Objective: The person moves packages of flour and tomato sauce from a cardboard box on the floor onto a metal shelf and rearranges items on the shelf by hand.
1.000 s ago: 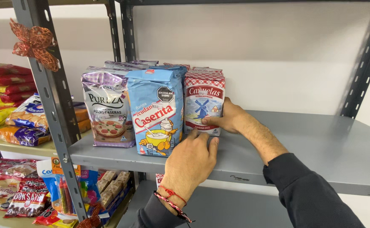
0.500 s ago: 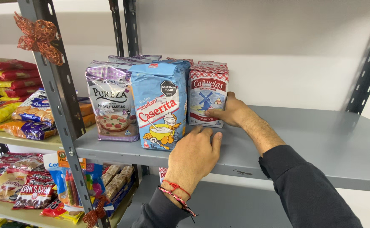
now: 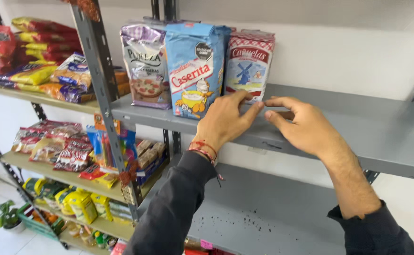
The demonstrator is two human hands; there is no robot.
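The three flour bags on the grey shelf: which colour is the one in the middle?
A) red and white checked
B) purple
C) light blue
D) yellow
C: the light blue bag stands between the purple bag on its left and the red and white checked bag on its right.

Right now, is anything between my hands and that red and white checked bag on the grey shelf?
Nothing visible. The left hand and right hand rest on the grey shelf directly before the red and white checked bag; the blue bag stands beside it.
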